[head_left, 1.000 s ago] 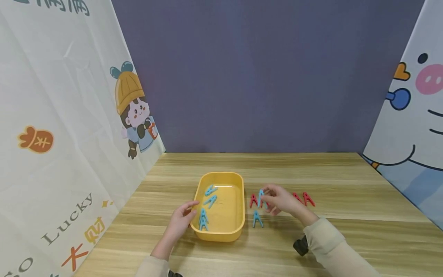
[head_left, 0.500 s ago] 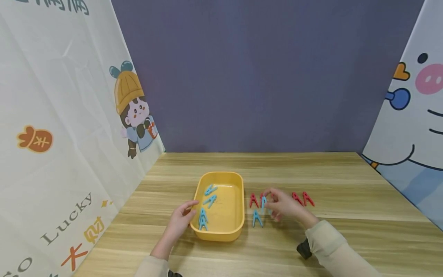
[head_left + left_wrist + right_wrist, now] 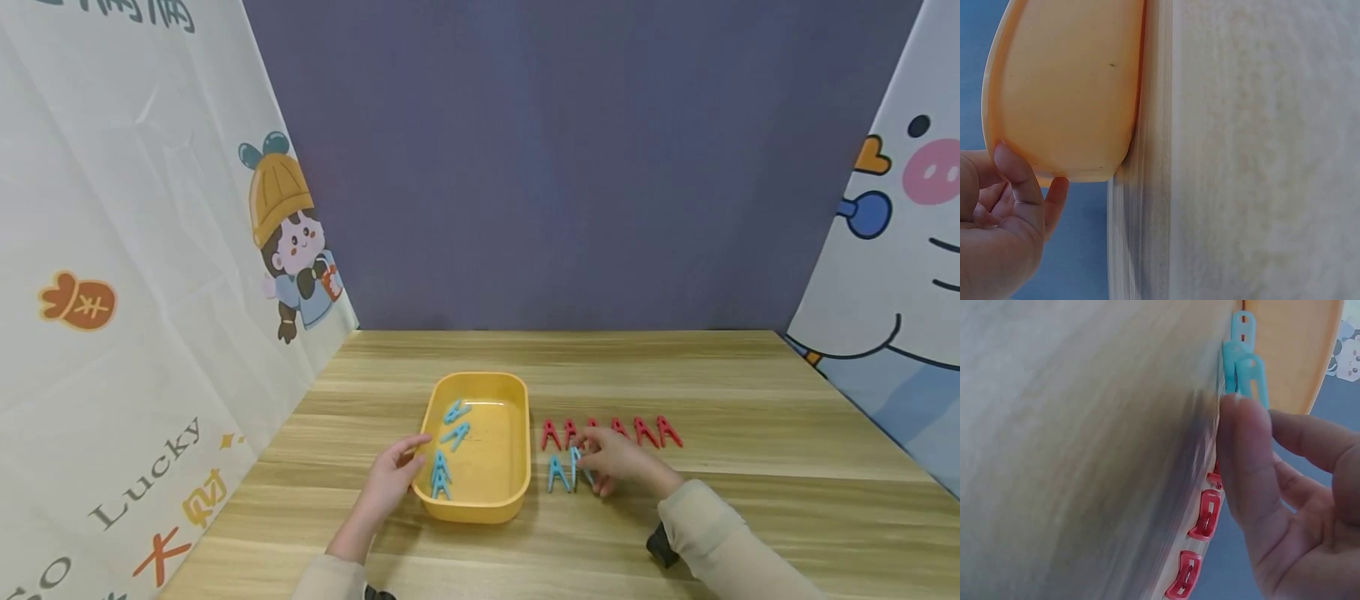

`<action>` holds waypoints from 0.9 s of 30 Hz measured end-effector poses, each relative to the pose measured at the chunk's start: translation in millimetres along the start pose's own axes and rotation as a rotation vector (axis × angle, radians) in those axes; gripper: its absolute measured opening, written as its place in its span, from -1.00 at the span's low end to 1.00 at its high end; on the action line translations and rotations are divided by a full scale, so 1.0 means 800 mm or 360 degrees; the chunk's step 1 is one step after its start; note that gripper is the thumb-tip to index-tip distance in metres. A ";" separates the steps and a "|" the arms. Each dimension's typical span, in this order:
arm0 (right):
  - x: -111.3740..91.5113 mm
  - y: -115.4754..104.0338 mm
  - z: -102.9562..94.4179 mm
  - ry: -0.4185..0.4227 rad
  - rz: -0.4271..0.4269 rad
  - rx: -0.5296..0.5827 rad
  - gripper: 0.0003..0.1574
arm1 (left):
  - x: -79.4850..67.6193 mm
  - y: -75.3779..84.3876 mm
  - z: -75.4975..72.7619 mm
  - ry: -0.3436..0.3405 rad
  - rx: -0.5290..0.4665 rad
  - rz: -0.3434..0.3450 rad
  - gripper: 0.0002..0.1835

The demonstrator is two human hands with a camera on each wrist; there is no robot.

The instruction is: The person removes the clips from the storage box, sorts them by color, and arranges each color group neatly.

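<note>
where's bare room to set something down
Free: the table between the red pegs and the back wall, and right of those pegs, plus the right half of the tub. Crowded: the tub's left side, holding four blue pegs, and around the right grip, pinching another blue peg.

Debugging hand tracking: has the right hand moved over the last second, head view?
Yes: judged against the yellow tray, the right hand, pinching a blue clip, has moved toward the person and slightly right.

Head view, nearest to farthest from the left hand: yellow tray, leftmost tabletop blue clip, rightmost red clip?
1. Yellow tray, at the left hand.
2. Leftmost tabletop blue clip, right of the tray.
3. Rightmost red clip, farther right.
</note>
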State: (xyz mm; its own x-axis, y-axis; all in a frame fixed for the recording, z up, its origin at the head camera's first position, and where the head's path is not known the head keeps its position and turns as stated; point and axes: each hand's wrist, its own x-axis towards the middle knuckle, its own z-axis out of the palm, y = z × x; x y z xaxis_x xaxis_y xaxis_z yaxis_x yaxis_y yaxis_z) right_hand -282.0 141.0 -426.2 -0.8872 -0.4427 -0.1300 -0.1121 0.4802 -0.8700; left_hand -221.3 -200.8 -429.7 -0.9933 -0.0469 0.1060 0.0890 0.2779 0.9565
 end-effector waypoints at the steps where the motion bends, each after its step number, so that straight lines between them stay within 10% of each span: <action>1: 0.000 0.000 0.000 0.0001 0.0011 -0.0007 -0.66 | 0.000 0.000 0.000 -0.0001 -0.0004 -0.0001 -0.67; 27: 0.004 0.000 0.003 0.0037 0.0199 -0.0159 -0.76 | 0.000 0.001 -0.001 0.0002 0.0005 -0.0005 -0.68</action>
State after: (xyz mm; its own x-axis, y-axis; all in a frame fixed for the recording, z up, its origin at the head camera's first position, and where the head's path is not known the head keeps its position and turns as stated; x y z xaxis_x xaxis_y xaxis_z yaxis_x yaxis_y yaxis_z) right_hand -283.8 137.7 -427.7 -0.9070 -0.3577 -0.2224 -0.0431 0.6042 -0.7957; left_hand -221.2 -201.7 -428.7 -0.9934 -0.0488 0.1035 0.0857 0.2811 0.9558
